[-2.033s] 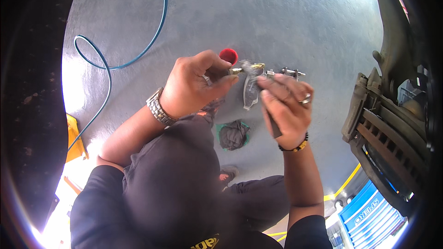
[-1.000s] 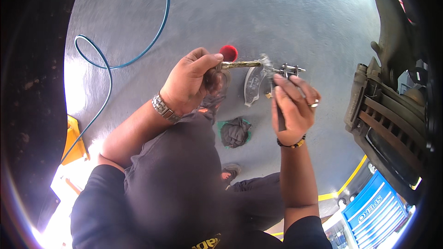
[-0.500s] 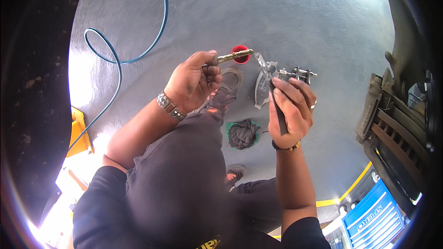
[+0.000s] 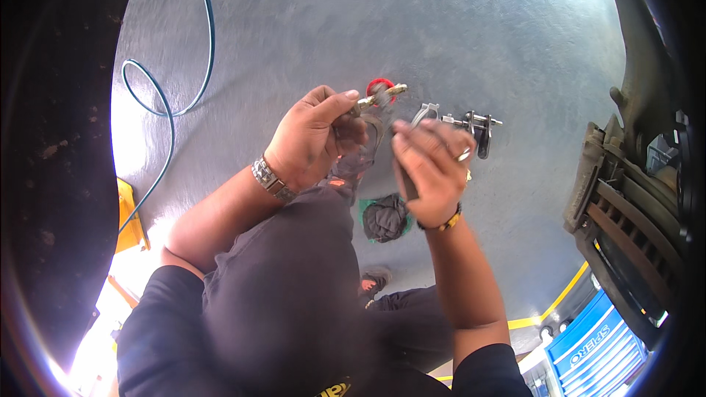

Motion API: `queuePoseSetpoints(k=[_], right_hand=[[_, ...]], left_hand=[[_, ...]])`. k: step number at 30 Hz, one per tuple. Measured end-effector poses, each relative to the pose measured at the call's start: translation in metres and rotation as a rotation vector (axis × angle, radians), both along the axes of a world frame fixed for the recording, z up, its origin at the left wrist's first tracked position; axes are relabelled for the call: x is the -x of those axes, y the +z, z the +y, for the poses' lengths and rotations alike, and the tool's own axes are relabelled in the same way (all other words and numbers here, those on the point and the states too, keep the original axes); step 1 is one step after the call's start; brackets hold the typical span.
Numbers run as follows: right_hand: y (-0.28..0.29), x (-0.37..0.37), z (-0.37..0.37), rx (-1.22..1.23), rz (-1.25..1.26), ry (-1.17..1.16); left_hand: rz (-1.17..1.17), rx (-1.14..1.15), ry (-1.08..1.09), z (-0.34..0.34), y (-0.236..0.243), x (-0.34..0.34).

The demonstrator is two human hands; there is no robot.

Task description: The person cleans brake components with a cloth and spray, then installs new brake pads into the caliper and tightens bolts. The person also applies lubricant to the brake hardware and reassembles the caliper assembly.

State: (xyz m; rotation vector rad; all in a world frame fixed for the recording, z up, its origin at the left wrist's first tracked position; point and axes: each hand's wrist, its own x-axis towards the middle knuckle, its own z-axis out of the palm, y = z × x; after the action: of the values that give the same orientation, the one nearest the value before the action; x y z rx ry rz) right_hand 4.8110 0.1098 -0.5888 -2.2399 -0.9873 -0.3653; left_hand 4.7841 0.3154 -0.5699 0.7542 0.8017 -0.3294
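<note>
My left hand (image 4: 309,140) grips a greasy, gold-coloured metal pin (image 4: 397,90), which points right over a red cup (image 4: 379,84) on the floor. My right hand (image 4: 434,165), a ring on one finger, is closed on a dark-handled brush (image 4: 405,184); its bristles are motion-blurred around the pin. Behind my right fingers lies a clear plastic piece (image 4: 429,109), partly hidden, beside a metal clamp-like tool (image 4: 483,132). A dark crumpled cloth (image 4: 384,217) sits on green material below the hands.
A blue hose (image 4: 172,132) loops over the grey floor (image 4: 309,37) at left, near a yellow object (image 4: 129,213). Rusty vehicle parts (image 4: 625,228) line the right edge, with a blue tool chest (image 4: 592,338) below. My knee and shoe are beneath my hands.
My right hand has swept left with the brush, bringing the bristles from beyond the pin's tip back across it. The pin has shifted slightly right and down since half a second ago.
</note>
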Motion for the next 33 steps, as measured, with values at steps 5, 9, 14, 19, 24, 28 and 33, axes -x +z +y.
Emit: queuePoseSetpoints(k=[5, 9, 14, 19, 24, 28, 33], right_hand=[[0.002, -0.001, -0.002, -0.036, -0.050, -0.061], [-0.032, 0.004, -0.005, -0.031, 0.205, -0.168], [-0.123, -0.015, 0.026, -0.117, 0.572, -0.408], [-0.159, -0.037, 0.041, -0.029, 0.631, -0.532], [-0.149, -0.046, 0.045, 0.245, 0.776, -0.518], [-0.124, -0.033, 0.026, 0.248, 0.743, -0.554], [-0.068, 0.029, -0.053, -0.325, 0.733, -0.651]], left_hand=[[0.051, 0.013, 0.058, 0.004, -0.005, -0.006], [-0.052, -0.321, 0.109, 0.029, -0.039, -0.015], [-0.327, -0.644, -0.001, 0.044, -0.057, -0.025], [-0.691, -0.781, -0.108, 0.028, -0.032, -0.061], [-0.913, -0.816, -0.159, -0.018, -0.015, -0.110], [-1.055, -0.638, -0.242, -0.069, 0.006, -0.141], [-1.171, -0.483, -0.233, -0.100, 0.023, -0.169]])
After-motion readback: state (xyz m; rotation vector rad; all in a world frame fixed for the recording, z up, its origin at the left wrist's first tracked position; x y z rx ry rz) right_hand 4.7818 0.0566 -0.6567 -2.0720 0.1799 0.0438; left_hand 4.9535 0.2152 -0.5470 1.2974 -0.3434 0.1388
